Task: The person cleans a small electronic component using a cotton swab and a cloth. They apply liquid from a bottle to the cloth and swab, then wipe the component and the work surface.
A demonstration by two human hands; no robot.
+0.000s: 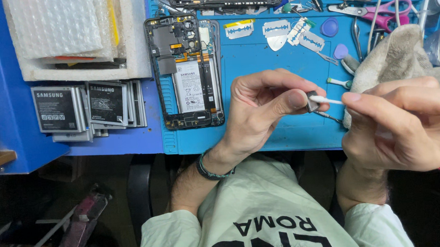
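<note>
Left hand: fingers pinched on a small dark square metal component, held above the near edge of the blue silicone worktop mat. Right hand: fingers closed on a thin white cotton swab, its tip touching the component. Opened black smartphone with exposed battery lies left, apart; bare mat between. Grey cloth lies behind the right hand.

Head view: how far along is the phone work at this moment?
Done: the phone lies opened on the blue mat, its battery exposed. In hand: the left hand pinches a small part while the right hand holds a swab to it. Left: the part is not yet in the phone, and the back is still off.
</note>
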